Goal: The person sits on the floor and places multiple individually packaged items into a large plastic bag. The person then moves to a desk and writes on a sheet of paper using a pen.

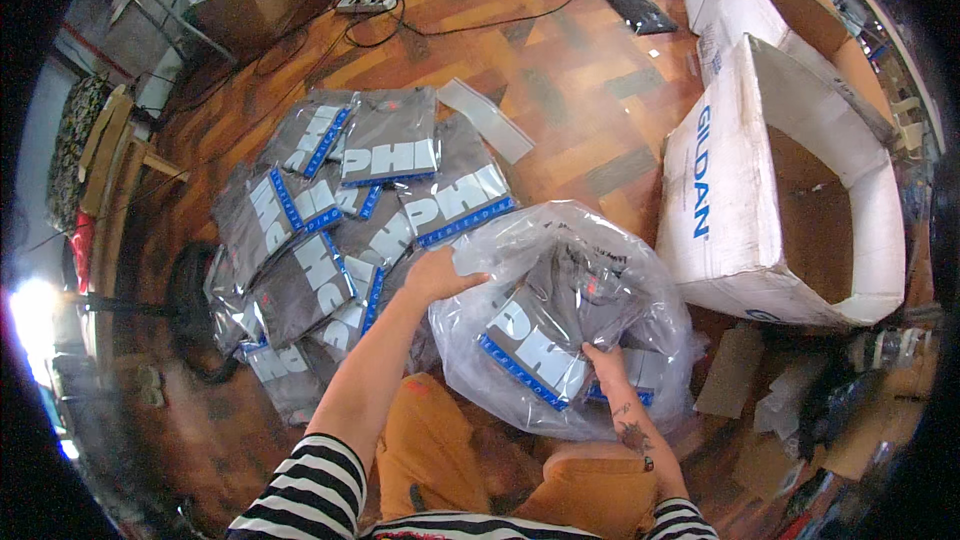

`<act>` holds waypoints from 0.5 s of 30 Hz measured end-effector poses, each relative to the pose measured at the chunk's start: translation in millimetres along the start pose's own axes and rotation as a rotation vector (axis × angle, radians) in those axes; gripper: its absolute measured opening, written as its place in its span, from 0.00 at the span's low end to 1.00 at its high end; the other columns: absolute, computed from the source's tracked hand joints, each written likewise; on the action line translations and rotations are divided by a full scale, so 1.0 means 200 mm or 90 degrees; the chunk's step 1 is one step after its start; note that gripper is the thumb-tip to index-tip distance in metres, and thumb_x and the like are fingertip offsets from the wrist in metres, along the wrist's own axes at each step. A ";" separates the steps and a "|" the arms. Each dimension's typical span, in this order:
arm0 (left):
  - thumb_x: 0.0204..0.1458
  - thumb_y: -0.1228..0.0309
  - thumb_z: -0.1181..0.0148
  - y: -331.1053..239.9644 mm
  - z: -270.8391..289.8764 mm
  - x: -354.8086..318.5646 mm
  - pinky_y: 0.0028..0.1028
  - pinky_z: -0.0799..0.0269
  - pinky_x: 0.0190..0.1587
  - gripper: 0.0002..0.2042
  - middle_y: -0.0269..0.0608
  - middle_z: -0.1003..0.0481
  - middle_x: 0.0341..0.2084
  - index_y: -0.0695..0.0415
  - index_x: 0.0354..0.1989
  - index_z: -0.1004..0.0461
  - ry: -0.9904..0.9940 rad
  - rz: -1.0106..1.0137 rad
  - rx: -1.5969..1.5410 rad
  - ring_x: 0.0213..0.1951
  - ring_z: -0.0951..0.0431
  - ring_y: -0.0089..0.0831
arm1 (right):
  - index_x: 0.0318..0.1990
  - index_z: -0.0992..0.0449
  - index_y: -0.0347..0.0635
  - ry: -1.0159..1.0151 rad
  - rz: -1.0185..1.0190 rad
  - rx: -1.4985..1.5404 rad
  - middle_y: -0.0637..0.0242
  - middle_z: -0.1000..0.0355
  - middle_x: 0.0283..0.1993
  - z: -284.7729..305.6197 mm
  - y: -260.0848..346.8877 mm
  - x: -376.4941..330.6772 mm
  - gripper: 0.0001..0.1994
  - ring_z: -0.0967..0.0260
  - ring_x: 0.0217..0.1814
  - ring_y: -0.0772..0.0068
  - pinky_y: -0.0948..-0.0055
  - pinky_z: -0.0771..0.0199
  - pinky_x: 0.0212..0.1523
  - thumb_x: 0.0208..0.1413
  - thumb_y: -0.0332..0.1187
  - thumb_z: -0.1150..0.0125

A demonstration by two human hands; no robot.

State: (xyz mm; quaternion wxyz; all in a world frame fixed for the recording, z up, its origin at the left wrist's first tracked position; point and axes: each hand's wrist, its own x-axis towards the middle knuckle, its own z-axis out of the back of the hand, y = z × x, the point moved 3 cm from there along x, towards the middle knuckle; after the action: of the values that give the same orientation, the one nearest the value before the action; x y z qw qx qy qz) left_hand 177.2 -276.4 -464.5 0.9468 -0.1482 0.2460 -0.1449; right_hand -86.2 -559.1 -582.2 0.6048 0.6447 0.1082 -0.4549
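A large clear plastic bag (462, 340) stands on the floor in front of my knees, its mouth spread wide. My left hand (440, 276) is closed on the left side of its rim. Inside lie folded grey shirts in clear sleeves, with white lettering and a blue strip. My right hand (604, 364) reaches into the bag and pinches the edge of one packaged shirt (535, 340); its fingertips are partly hidden. Left of the bag, a loose heap of similar packaged shirts (390, 145) spreads over the floor.
An open white cardboard box (720, 200) lies to the right, with another box behind it. Flat cardboard scraps (728, 372) are at the lower right. A black cable (490, 28) and a power strip (368, 0) cross the far floor. A white strip (487, 120) lies beyond the heap.
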 end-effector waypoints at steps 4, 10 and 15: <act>0.57 0.57 0.43 -0.19 0.15 -0.14 0.43 0.31 0.33 0.18 0.54 0.23 0.25 0.63 0.37 0.27 -0.064 -0.136 -0.265 0.29 0.22 0.49 | 0.56 0.31 0.35 0.012 0.140 -0.054 0.61 0.25 0.50 0.02 0.04 -0.01 0.23 0.29 0.49 0.64 0.67 0.31 0.52 0.52 0.28 0.34; 0.59 0.60 0.45 -0.35 0.42 -0.36 0.39 0.32 0.32 0.14 0.53 0.25 0.23 0.62 0.34 0.29 -0.162 -0.038 -0.256 0.26 0.27 0.50 | 0.55 0.30 0.37 0.164 0.107 -0.183 0.65 0.24 0.48 0.06 0.04 0.15 0.22 0.28 0.47 0.69 0.68 0.30 0.51 0.51 0.21 0.36; 0.61 0.62 0.48 -0.26 0.36 -0.44 0.35 0.31 0.34 0.13 0.50 0.25 0.23 0.60 0.35 0.27 0.045 -0.097 -0.382 0.28 0.24 0.39 | 0.54 0.29 0.38 0.189 -0.008 0.176 0.66 0.25 0.48 -0.25 0.16 0.13 0.21 0.28 0.48 0.68 0.67 0.30 0.51 0.50 0.23 0.35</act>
State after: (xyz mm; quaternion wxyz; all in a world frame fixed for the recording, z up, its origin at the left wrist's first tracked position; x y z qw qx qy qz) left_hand 129.1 -277.6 -348.9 0.8382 -0.4336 0.2992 -0.1413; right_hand -26.8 -534.2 -585.8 0.4853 0.7808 0.1366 -0.3692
